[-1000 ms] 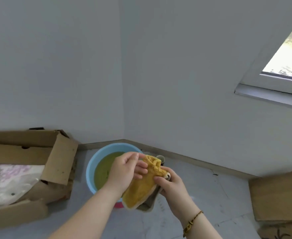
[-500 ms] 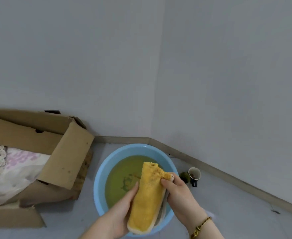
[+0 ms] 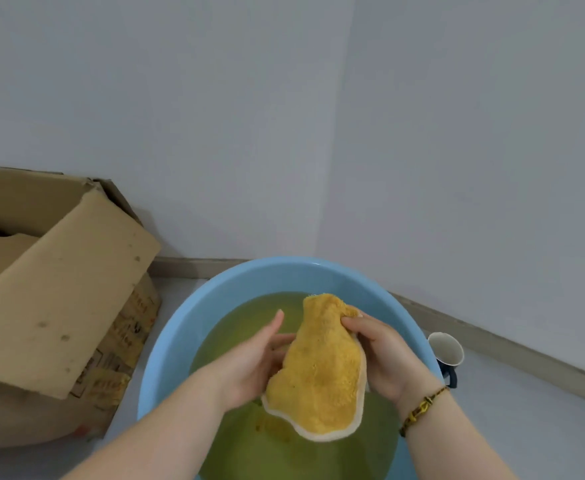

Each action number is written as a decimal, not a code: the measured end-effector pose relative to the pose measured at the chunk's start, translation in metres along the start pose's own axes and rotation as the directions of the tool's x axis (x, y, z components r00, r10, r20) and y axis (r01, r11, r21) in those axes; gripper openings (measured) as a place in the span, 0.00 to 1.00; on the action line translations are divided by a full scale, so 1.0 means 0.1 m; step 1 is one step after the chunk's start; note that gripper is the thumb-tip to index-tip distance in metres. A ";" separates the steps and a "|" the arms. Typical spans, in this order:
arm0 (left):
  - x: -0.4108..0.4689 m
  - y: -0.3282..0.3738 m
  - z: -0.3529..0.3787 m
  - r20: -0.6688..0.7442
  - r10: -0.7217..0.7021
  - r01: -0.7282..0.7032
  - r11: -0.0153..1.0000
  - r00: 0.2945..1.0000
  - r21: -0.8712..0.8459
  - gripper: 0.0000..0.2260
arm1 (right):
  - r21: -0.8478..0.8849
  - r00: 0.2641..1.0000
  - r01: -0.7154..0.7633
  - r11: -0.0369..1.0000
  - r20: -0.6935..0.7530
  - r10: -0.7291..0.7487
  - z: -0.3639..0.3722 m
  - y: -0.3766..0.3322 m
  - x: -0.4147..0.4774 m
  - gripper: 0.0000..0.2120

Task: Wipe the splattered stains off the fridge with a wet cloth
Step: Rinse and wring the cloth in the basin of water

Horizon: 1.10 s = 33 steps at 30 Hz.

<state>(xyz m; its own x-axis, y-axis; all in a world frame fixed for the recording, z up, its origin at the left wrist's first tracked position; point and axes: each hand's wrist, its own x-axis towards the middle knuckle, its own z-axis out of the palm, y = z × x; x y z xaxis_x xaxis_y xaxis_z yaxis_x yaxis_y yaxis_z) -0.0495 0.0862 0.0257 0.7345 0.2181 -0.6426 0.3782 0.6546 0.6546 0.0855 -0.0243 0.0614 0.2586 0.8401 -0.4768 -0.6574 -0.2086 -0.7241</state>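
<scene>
Both hands' grip clamped on yellow cloth (image 3: 318, 372), above blue basin (image 3: 194, 327) of greenish water (image 3: 246, 330), open cardboard box (image 3: 59, 296) beside

Open cardboard box (image 3: 59, 289) left; mug (image 3: 446, 351) right.

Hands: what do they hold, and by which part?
A cloth: right hand pinches its upper edge, left hand supports its left side, above the basin.
</scene>
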 end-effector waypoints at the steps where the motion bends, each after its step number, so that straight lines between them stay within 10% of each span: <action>1: 0.04 -0.01 0.02 0.038 0.005 -0.006 1.000 0.999 0.028 0.28 | -0.009 1.000 -0.010 1.000 0.013 0.010 -0.04 0.05 0.05 0.13; 6: 0.24 -0.14 -0.06 -0.174 0.099 -0.087 0.994 0.980 0.071 0.24 | -0.068 0.989 -0.067 0.995 -0.135 0.058 -0.14 0.32 0.23 0.09; 10: 0.35 -0.27 -0.16 -0.492 0.285 -0.061 0.905 0.823 0.421 0.13 | -0.533 0.910 -0.211 0.819 -0.414 -0.035 -0.21 0.54 0.43 0.16; 14: 0.52 -0.43 -0.22 -0.530 0.393 0.044 0.773 0.751 0.633 0.23 | -0.811 0.918 -0.288 0.509 -0.385 -0.095 -0.19 0.79 0.60 0.34; 21: 0.62 -0.54 -0.34 -0.428 0.373 0.192 0.526 0.823 0.828 0.27 | -0.878 0.884 -0.415 0.237 -0.451 -0.123 -0.20 1.00 0.70 0.23; 27: 0.58 -0.43 -0.24 -0.487 0.197 -0.015 0.936 0.851 0.353 0.16 | -0.722 0.835 -0.391 0.572 -0.539 -0.109 -0.27 0.91 0.73 0.14; 33: 0.45 -0.27 0.05 -0.500 0.230 -0.171 0.972 0.835 0.162 0.26 | -0.511 0.834 -0.032 0.859 -0.487 -0.259 0.12 0.80 0.40 0.06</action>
<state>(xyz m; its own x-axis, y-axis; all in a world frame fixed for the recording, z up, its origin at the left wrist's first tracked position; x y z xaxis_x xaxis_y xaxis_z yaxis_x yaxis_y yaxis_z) -0.0239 0.0741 -0.0188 0.4187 0.6947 -0.5849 0.3328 0.4818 0.8106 0.0348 -0.0013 -0.0095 0.7307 0.5106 -0.4532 -0.2113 -0.4621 -0.8613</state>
